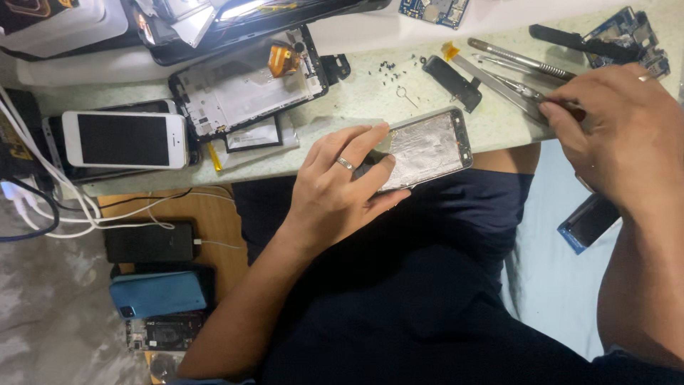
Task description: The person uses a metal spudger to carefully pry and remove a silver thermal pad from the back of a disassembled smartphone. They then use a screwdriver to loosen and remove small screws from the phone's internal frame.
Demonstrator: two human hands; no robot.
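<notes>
My left hand [335, 189] gripped the opened grey phone frame with bare silvery inner plate [426, 148], held at the edge of the pale green speckled desk [356, 89] over my lap. My right hand [618, 135] was closed, fingers pinching thin metal tweezers [516, 89] among the tools. Small black screws [388, 69] lay loose on the desk, so I judged disassembly well advanced; the frame looked stripped, reassembly not begun.

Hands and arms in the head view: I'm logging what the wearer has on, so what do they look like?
Both forearms are bare, no sleeves or gloves in view. The left hand wears a silver band ring on one finger. The right hand also has a thin ring, partly seen. No watch or bracelet shows.
</notes>
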